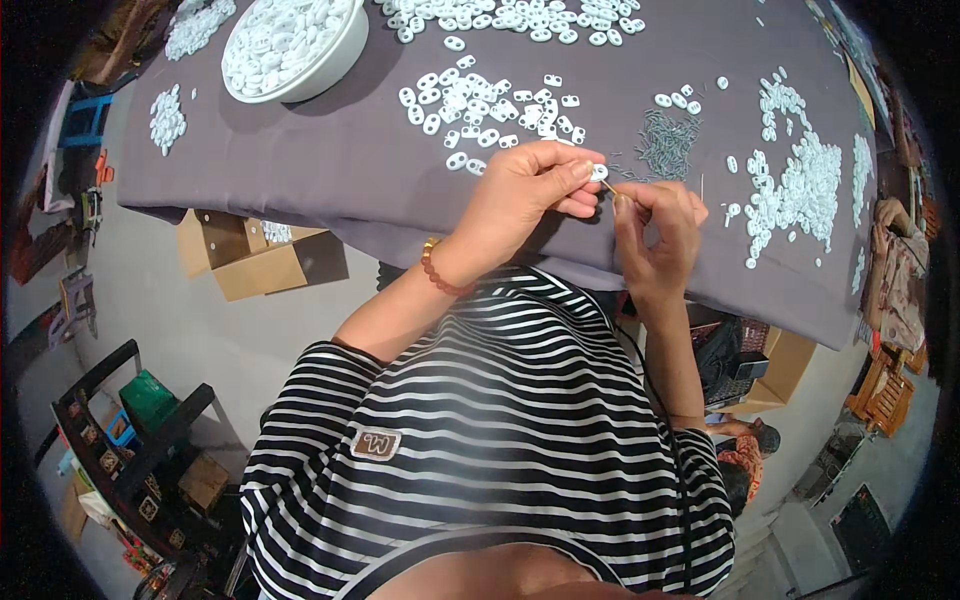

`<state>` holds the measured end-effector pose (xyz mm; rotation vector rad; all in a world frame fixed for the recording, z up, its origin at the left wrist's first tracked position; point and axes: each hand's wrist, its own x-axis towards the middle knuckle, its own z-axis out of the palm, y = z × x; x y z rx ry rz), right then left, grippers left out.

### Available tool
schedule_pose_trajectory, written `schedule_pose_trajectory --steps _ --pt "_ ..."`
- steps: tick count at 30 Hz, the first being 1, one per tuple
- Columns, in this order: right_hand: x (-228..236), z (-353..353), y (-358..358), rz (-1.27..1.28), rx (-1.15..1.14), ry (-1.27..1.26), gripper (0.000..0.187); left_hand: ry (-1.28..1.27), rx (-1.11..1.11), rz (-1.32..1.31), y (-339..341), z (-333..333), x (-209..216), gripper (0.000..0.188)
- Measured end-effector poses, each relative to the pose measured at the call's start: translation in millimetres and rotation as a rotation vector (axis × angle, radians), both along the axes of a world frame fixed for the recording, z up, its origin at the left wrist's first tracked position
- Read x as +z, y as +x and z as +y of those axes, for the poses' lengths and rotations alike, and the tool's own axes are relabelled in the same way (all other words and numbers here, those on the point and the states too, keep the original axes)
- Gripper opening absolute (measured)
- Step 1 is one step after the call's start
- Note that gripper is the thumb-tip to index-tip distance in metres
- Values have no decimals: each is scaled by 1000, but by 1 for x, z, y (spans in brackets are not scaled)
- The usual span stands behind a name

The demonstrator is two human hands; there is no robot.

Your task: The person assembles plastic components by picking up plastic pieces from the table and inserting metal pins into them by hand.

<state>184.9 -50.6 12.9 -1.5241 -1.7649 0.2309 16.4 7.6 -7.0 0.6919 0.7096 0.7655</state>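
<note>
Above the near edge of the cloth-covered table, my left hand (pixel 525 190) pinches a small white oval plastic piece (pixel 600 172) with holes between thumb and fingers. My right hand (pixel 660 240) meets it from the right, closed on a thin brass-coloured pin (pixel 608 187) whose tip reaches the piece. Just beyond my hands lies a heap of small dark metal pins or screws (pixel 668 145); their exact kind is too small to tell. Loose white two-holed pieces (pixel 465 98) are scattered beyond my left hand. A larger pile of white pieces (pixel 808 190) lies right of my right hand.
A white bowl (pixel 345 60) full of white pieces stands at the far left. More white pieces (pixel 520 14) lie along the far side. Below the table are an open cardboard box (pixel 265 270) and a dark chair (pixel 150 450). Another person (pixel 745 460) is low at the right.
</note>
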Motion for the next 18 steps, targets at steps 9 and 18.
schedule_pose_trajectory --steps 9,18 --pt "-4 -1 1 182 12 -103 13 -3 -43 22 0 2 0 29" --pt "0 -1 0 48 -11 -22 11 60 -42 39 2 1 -2 27"
